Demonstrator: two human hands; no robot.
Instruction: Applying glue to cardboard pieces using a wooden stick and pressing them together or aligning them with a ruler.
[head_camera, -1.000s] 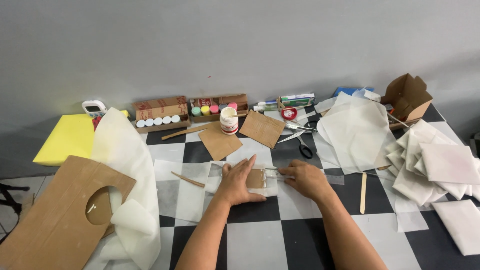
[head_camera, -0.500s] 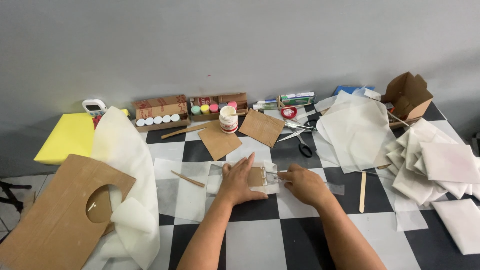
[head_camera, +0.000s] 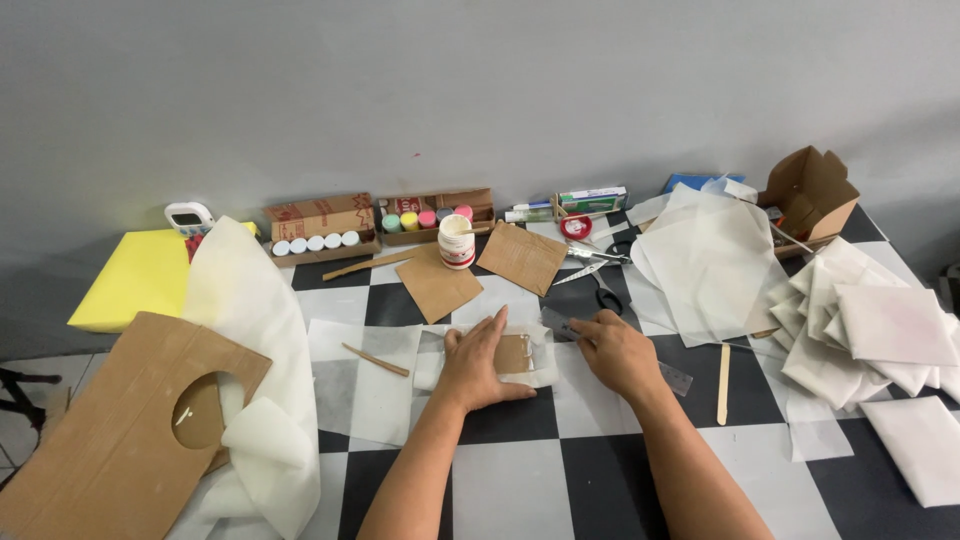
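A: Pressing down, was it? What did the left hand (head_camera: 480, 360) have under it?

B: It lay flat and open, fingers spread, the palm on thin white paper (head_camera: 545, 375) and the fingertips on a small brown cardboard piece (head_camera: 513, 354). It gripped nothing. That piece sat just left of the frame's centre, on the checkered table (head_camera: 520, 480), with the paper folded about it.

A: And the right hand (head_camera: 615, 350)?

B: Just right of centre, fingers bent down over the upper-left end of a grey ruler (head_camera: 675, 378) that ran slantwise toward the lower right. I couldn't tell whether it pinched the ruler or only pressed on it.

A: So which step would you call it?

B: I judged it as lining up: one hand pinning the piece, the other bringing the ruler's end to the paper's right edge. Any move from there called for firm pressure from the left palm, since thin paper slides easily.

A: Anything close by?

B: Scissors (head_camera: 605, 290) just above the right hand, a wooden stick (head_camera: 723, 370) to its right, and a white jar (head_camera: 457, 241) higher up.
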